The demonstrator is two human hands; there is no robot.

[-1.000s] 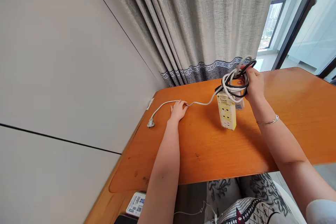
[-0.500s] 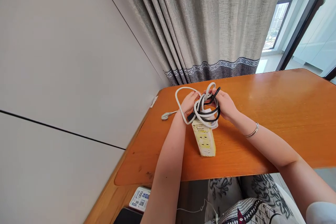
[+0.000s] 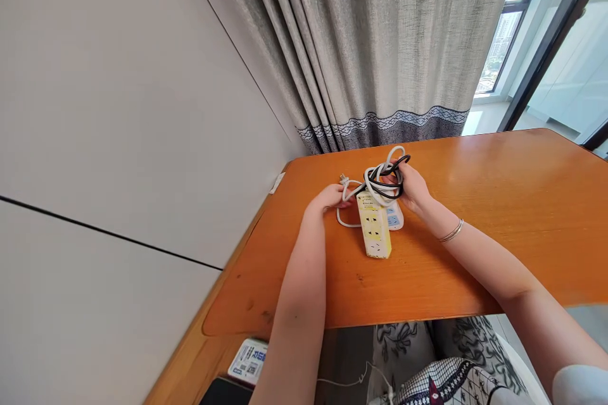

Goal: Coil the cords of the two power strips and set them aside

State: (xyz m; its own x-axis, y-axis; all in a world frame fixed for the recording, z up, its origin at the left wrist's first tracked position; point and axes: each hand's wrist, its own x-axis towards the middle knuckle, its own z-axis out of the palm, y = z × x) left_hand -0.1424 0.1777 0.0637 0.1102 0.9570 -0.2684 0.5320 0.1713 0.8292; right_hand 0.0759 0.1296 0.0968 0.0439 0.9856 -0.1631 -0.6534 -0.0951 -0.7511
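A yellowed power strip (image 3: 374, 228) hangs or rests below a tangle of white and black cables (image 3: 382, 183) over the orange table. Partly behind it shows a second, white strip with blue sockets (image 3: 394, 216). My right hand (image 3: 412, 186) is closed round the right side of the cable bundle. At the left, my left hand (image 3: 335, 196) has its fingers closed on the white cable, close below a white plug (image 3: 344, 181). One loop of white cable hangs under my left hand.
The wooden table (image 3: 498, 215) reaches to a grey curtain (image 3: 403, 44) and a white wall panel (image 3: 118, 107). A small white object (image 3: 277, 183) lies by the wall. Below the near left edge are a labelled box (image 3: 247, 361) and a black object (image 3: 225, 392).
The cable bundle and yellowed strip have moved up and slightly right. The white plug has gone from the table to beside my left hand, the large left loop has shrunk, and the blue-socketed strip shows.
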